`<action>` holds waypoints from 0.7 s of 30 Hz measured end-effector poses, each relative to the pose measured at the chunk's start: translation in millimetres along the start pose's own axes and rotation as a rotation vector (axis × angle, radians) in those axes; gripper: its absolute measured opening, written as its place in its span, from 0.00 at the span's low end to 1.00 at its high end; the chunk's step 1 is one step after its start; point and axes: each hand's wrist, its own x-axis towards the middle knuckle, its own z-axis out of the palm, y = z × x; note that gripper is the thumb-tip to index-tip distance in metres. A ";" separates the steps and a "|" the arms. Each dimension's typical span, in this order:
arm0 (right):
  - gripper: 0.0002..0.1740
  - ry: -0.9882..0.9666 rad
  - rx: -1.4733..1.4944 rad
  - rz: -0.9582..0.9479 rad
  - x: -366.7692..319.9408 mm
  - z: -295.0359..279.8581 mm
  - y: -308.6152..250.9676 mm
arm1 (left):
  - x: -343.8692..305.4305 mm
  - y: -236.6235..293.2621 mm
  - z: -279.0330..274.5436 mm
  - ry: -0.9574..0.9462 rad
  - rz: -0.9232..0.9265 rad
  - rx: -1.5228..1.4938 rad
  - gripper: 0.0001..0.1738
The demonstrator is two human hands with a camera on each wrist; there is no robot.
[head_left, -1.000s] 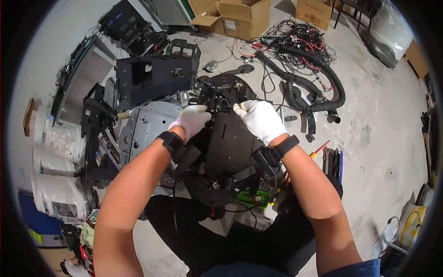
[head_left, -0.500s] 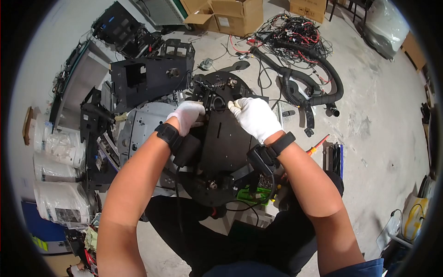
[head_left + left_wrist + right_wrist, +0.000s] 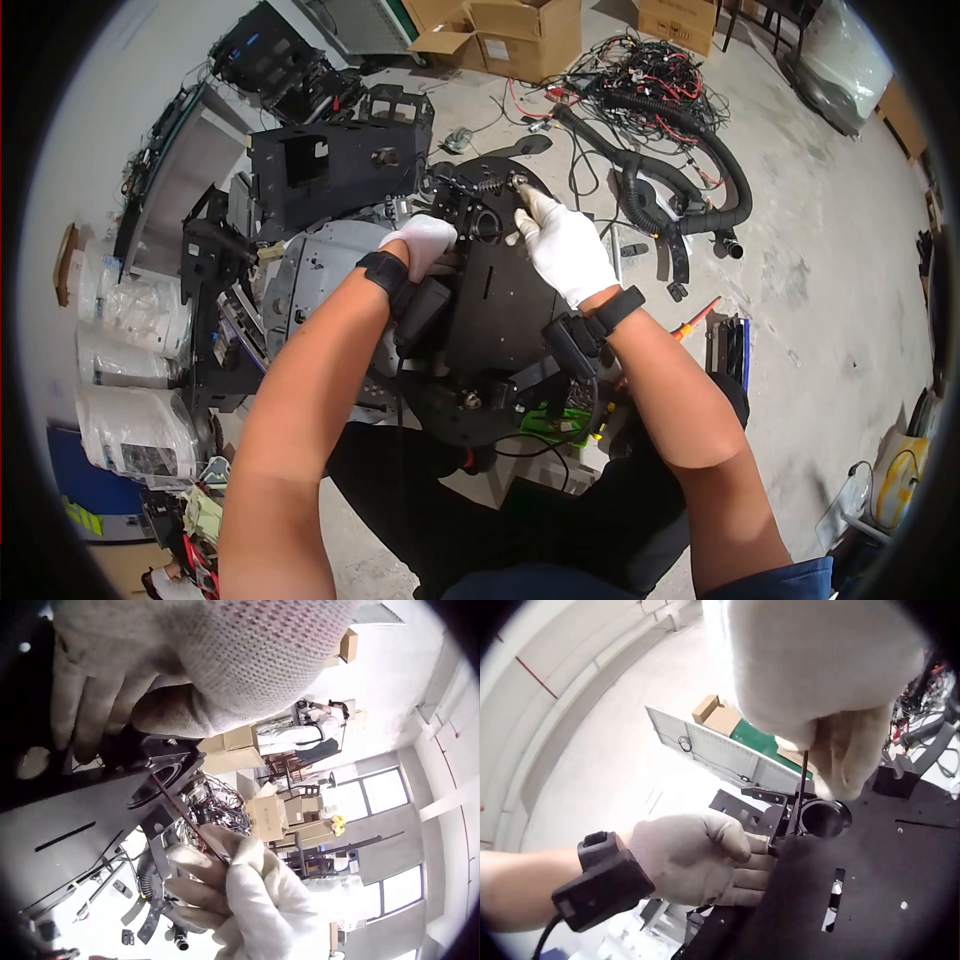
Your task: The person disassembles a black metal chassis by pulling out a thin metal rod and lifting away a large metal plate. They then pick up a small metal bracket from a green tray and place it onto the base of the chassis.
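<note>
In the head view, my gloved right hand (image 3: pixel 568 248) is over the black metal plate (image 3: pixel 500 310), by the black ring (image 3: pixel 486 226). Its thumb and fingers pinch a thin dark rod (image 3: pixel 184 810), which slants to the bracket beside the ring in the left wrist view. My gloved left hand (image 3: pixel 697 859) lies at the left side of the black bracket (image 3: pixel 780 825). Its fingers are fairly straight against the bracket, their tips partly hidden behind the plate's edge. A coil spring (image 3: pixel 490 186) lies just beyond the ring.
A grey round plate (image 3: pixel 335 270) and a large black housing (image 3: pixel 340 165) stand left. Corrugated black hose (image 3: pixel 735 180) and a tangle of cables (image 3: pixel 650 75) lie at the back right. A green tray (image 3: pixel 553 425) of small parts sits near my knees, beside an orange-handled tool (image 3: pixel 697 318).
My right hand has opened its outer fingers forward toward the spring end, after being more closed by the ring. The left hand stays by the bracket, its wrist turned slightly. The head view shifts a little.
</note>
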 end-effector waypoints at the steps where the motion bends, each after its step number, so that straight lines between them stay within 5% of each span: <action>1: 0.14 -0.002 -0.055 0.054 2.7 0.5 1.2 | 1.9 -1.5 3.1 0.031 0.013 0.035 0.09; 2: 0.14 -0.001 -0.054 0.052 4.0 0.7 1.7 | 4.1 -2.5 6.4 0.062 0.027 0.069 0.12; 4: 0.13 -0.149 0.271 0.342 5.6 -1.7 -1.1 | 5.0 -1.4 7.4 0.065 0.007 -0.009 0.15; 10: 0.12 -0.145 0.455 0.335 0.5 -4.8 4.5 | 12.8 -1.7 13.7 -0.009 -0.050 0.060 0.10; 12: 0.11 -0.092 0.142 -0.016 -2.5 -4.5 10.0 | 13.6 -3.7 17.7 0.019 -0.049 0.016 0.10; 16: 0.10 -0.169 -0.061 -0.140 -3.0 -14.0 2.2 | 16.0 -3.7 22.7 0.033 -0.036 0.000 0.11; 18: 0.12 -0.285 0.405 0.336 -2.9 -13.3 -6.1 | 19.4 -3.0 27.3 0.146 -0.040 0.050 0.18; 21: 0.17 -0.299 0.632 0.505 1.4 -10.0 -10.9 | 17.1 0.1 20.8 0.100 -0.043 0.096 0.18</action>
